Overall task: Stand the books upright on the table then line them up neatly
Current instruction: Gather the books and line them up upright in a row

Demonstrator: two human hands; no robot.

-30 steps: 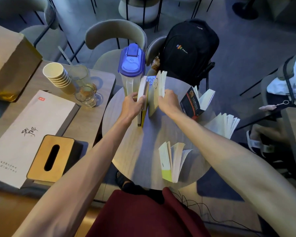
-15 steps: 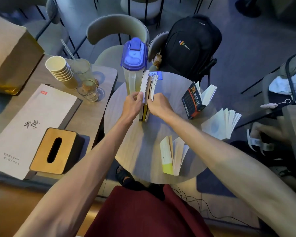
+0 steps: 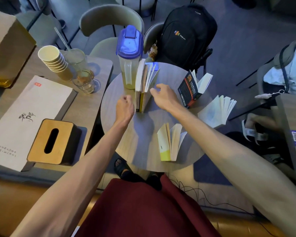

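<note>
Two books [image 3: 143, 86] stand upright side by side on the round grey table [image 3: 143, 130], leaning against a jug; the right one's pages fan open. My left hand [image 3: 125, 106] is just left of them, fingers curled, holding nothing. My right hand [image 3: 164, 96] hovers just right of them with fingers apart. A black-covered book [image 3: 189, 89] stands open at the table's right. A white book [image 3: 215, 110] stands fanned at the right edge. A white-and-yellow book [image 3: 169, 142] stands fanned near the front.
A plastic jug with a blue lid [image 3: 129, 57] stands behind the two books. A side table on the left holds stacked paper cups [image 3: 53, 60], glasses [image 3: 85, 81], a wooden tissue box [image 3: 51, 141] and a flat white box [image 3: 27, 115]. A black backpack [image 3: 186, 33] sits on a chair.
Both hands pressed the two books together against the jug, then let go and drew back a little. The right book's pages have sprung open again.
</note>
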